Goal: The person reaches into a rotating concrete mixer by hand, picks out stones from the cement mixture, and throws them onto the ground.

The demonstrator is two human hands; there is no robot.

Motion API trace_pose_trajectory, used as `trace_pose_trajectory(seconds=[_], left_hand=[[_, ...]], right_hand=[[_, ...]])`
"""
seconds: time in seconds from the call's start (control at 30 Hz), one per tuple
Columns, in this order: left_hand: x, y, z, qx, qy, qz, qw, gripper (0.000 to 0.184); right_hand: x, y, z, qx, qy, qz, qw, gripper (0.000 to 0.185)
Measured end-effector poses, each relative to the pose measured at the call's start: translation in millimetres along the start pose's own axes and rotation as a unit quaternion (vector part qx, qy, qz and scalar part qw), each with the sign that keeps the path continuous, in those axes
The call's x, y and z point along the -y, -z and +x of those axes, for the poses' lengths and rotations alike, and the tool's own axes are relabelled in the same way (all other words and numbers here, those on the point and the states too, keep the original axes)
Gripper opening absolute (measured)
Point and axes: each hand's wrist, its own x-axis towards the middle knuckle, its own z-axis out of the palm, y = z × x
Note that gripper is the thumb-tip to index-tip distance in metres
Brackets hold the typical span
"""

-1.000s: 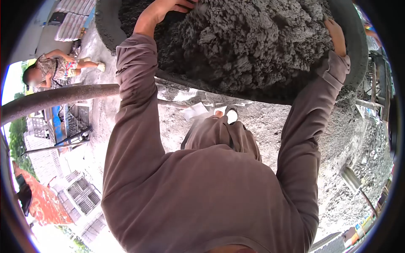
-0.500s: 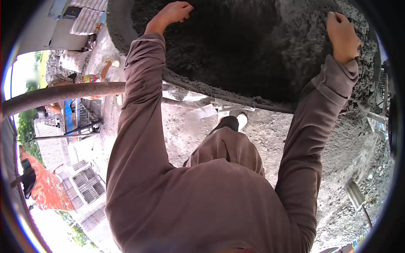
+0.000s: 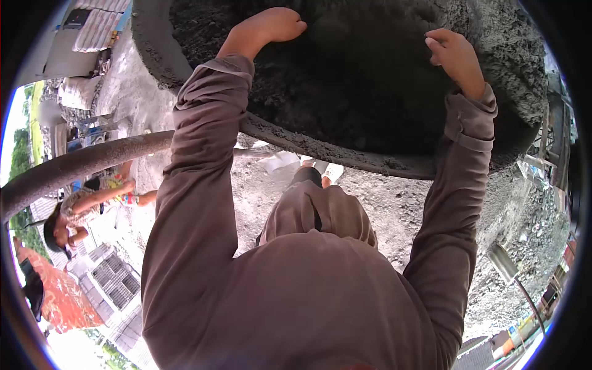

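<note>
In the head view, a large round drum point(image 3: 345, 158) crusted with grey cement fills the upper part, its inside dark. My left hand point(image 3: 266, 29) is over the left side of the dark opening, bent at the wrist with fingers curled closed. On the opposite side, my right hand point(image 3: 457, 60) is also over the opening, its fingers curled in. What either hand holds, if anything, is hidden. Both brown sleeves cross the near rim.
A thick curved metal pipe point(image 3: 92, 154) runs left of the drum. Beyond it a person point(image 3: 89, 203) bends over. A shovel-like metal blade point(image 3: 504, 262) on a thin handle lies at right among rubble. A red sheet point(image 3: 55, 290) is at lower left.
My right hand has moved left and slightly down, toward the middle of the opening. My left hand has shifted a little right and down. The person at left shows more fully.
</note>
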Motion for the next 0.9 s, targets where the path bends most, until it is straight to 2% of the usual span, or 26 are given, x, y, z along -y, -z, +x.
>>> trace_pose_trajectory(seconds=[0.03, 0.07, 0.1, 0.13, 0.2, 0.23, 0.3, 0.37, 0.47, 0.5, 0.57, 0.63, 0.7, 0.73, 0.77, 0.83, 0.87, 0.9], left_hand=[[-0.1, -1.0, 3.1, 0.018, -0.080, 0.139, 0.987, 0.034], [-3.5, -3.7, 7.0, 0.014, -0.083, 0.136, 0.987, 0.034], [-16.3, -1.8, 4.3, -0.038, 0.055, 0.035, 0.997, 0.033], [-25.4, 0.4, 3.0, -0.088, 0.192, -0.067, 0.975, 0.035], [-30.0, 6.6, 5.0, -0.070, 0.198, -0.094, 0.973, 0.037], [-31.1, 9.6, 5.9, -0.051, 0.207, -0.118, 0.970, 0.039], [-35.2, 14.3, 4.7, -0.052, 0.192, -0.113, 0.974, 0.038], [-36.8, 10.8, 7.5, -0.056, 0.181, -0.113, 0.975, 0.038], [-34.8, -12.0, 14.7, -0.075, 0.165, -0.106, 0.978, 0.040], [-34.5, -14.3, 14.2, -0.052, 0.143, -0.106, 0.983, 0.041], [-35.3, -13.1, 14.3, 0.006, 0.115, -0.105, 0.988, 0.041], [-35.4, -11.2, 10.4, 0.003, 0.092, -0.107, 0.990, 0.040], [-35.9, -7.6, 9.6, 0.015, 0.066, -0.116, 0.991, 0.038], [-37.0, -6.2, 9.4, 0.029, 0.054, -0.124, 0.990, 0.037], [-38.8, -6.6, 12.6, 0.061, 0.046, -0.113, 0.991, 0.038], [-41.5, -10.4, 16.9, 0.088, 0.032, -0.101, 0.990, 0.039], [-41.4, -13.5, 16.2, 0.108, 0.028, -0.107, 0.988, 0.040], [-41.8, -14.7, 17.2, 0.130, 0.026, -0.113, 0.985, 0.042]], right_hand=[[-1.4, -2.7, 2.5, 0.000, -0.004, -0.005, 1.000, 0.033], [-2.5, -5.6, 5.5, -0.011, -0.025, 0.015, 1.000, 0.031], [-3.6, -9.9, 8.3, -0.023, -0.046, 0.036, 0.998, 0.030], [-8.1, -17.3, 11.0, -0.024, -0.048, 0.033, 0.998, 0.030], [-18.9, -40.7, 13.9, -0.046, 0.083, -0.033, 0.995, 0.028], [-16.4, -57.1, 12.6, -0.052, 0.091, -0.042, 0.994, 0.027], [-9.6, -86.3, 14.0, 0.020, 0.125, -0.076, 0.989, 0.028], [0.1, -121.8, 20.6, 0.038, 0.225, -0.084, 0.970, 0.034], [20.7, -175.6, 45.3, -0.014, 0.224, -0.077, 0.971, 0.054], [22.7, -194.2, 55.6, -0.048, 0.221, -0.072, 0.972, 0.060], [34.1, -219.1, 69.5, 0.025, 0.139, -0.066, 0.988, 0.059], [74.1, -216.3, 52.7, -0.010, 0.071, -0.163, 0.984, 0.046], [75.1, -238.3, 43.0, -0.024, 0.097, -0.219, 0.971, 0.026], [81.2, -240.0, 31.5, -0.010, 0.138, -0.234, 0.962, 0.026], [77.2, -255.7, 22.6, -0.064, 0.200, -0.274, 0.939, 0.028], [64.1, -285.2, 25.0, 0.009, 0.314, -0.159, 0.936, 0.030], [68.3, -283.1, 26.5, 0.007, 0.310, -0.166, 0.936, 0.030], [77.6, -278.8, 23.2, 0.040, 0.271, -0.050, 0.960, 0.028]])
